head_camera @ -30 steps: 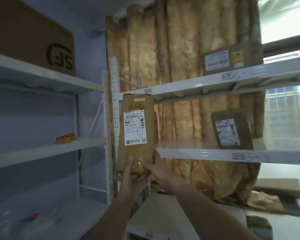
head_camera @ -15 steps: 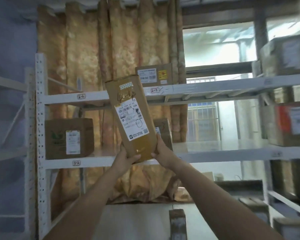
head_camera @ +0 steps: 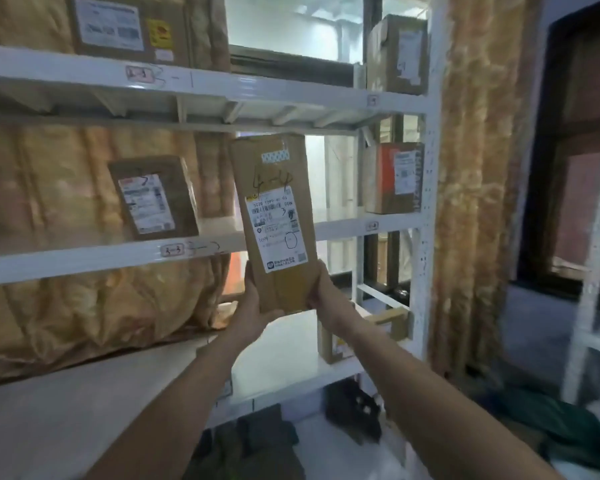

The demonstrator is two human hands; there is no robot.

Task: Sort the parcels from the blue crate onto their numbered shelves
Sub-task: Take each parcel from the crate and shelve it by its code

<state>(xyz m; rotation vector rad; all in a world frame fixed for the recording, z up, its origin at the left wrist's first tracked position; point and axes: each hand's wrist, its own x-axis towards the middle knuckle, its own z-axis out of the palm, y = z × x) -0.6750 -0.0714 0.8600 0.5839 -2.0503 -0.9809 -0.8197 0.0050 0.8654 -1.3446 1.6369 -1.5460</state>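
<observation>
Both forearms raised. Left hand (head_camera: 253, 308) and right hand (head_camera: 328, 294) clamp the bottom end of a tall brown parcel (head_camera: 272, 220), fingers wrapped round its lower edges; parcel upright, slightly tilted, handwritten "4-4" above its white label. Behind it: white shelf rack (head_camera: 194, 83); edge tag "3-3" (head_camera: 172, 251) just left of parcel; labelled box (head_camera: 153, 199) on that shelf.

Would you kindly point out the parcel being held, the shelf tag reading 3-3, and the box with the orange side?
held parcel (head_camera: 274, 216), head view, on its white shipping label.
3-3 shelf tag (head_camera: 172, 250), head view, on the tag's middle.
orange-sided box (head_camera: 385, 174), head view, on its orange face.
</observation>
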